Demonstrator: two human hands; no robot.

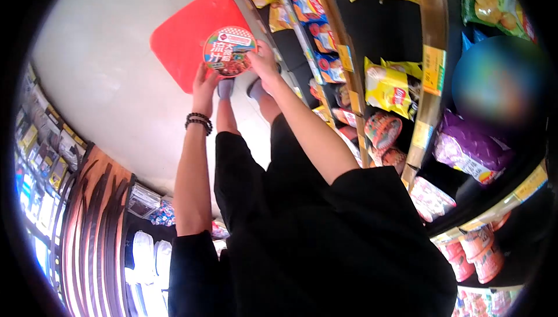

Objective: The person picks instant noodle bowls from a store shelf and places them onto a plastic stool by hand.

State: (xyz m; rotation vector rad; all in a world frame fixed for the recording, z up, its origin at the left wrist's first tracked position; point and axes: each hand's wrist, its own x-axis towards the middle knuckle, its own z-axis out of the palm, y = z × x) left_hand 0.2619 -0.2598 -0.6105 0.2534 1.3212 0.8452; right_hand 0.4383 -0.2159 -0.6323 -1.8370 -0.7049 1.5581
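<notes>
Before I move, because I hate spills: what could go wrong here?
The tub, held between left hand and right hand, might slip if either loosens. The red stool near the feet could trip them. The right arm, beside the shelves, might knock packets down.

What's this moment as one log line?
left hand: holding round, colourfully printed tub; right hand: holding same tub; behind: red rounded-square surface

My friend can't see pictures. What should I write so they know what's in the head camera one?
A person's left hand and right hand hold a round, multicoloured food container. Beyond it is what looks like a red, rounded-square stool on a pale floor; on the right, black shelves hold shiny, colourful snack bags.
</notes>
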